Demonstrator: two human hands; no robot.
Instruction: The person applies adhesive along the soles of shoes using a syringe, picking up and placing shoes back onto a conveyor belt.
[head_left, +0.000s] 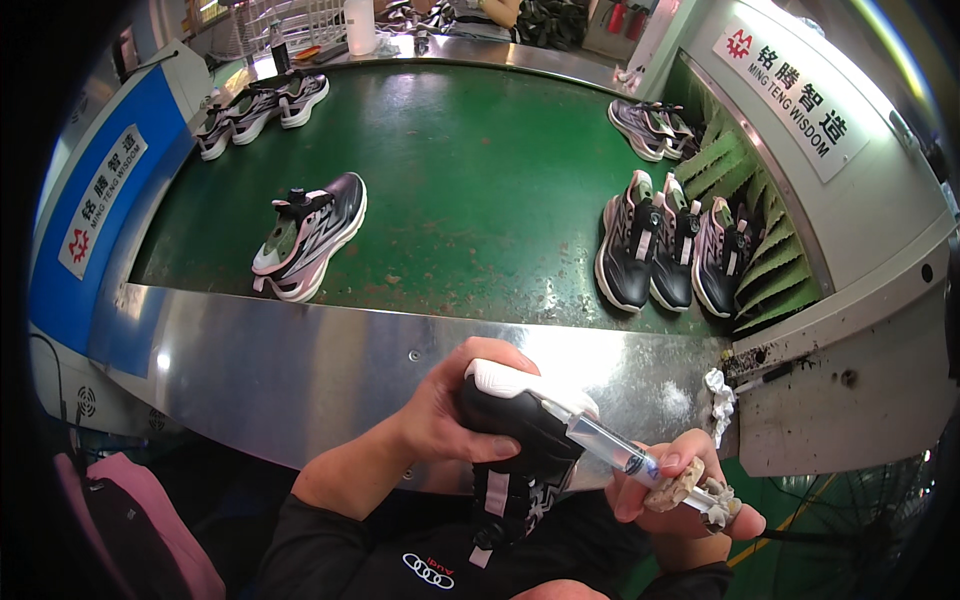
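My left hand (455,405) is closed around the toe end of a black sneaker (510,425) with a white sole, held in front of my body. Its pink pull tab and laced upper point down toward me. In my right hand (685,485) is a clear syringe (610,445), gripped by the barrel with my thumb at the plunger end. The syringe's tip touches or nearly touches the seam where the sole meets the black upper. Whitish, crusted residue (678,487) coats the syringe's flange and plunger end.
A green conveyor belt (450,200) lies beyond a metal ledge (300,350). One sneaker (312,238) rests on its left part. Several more sneakers (650,250) stand at the right beside green curtain strips (780,270), others (262,105) at the far left. Crumpled white tissue (719,405) sits at the ledge's right end.
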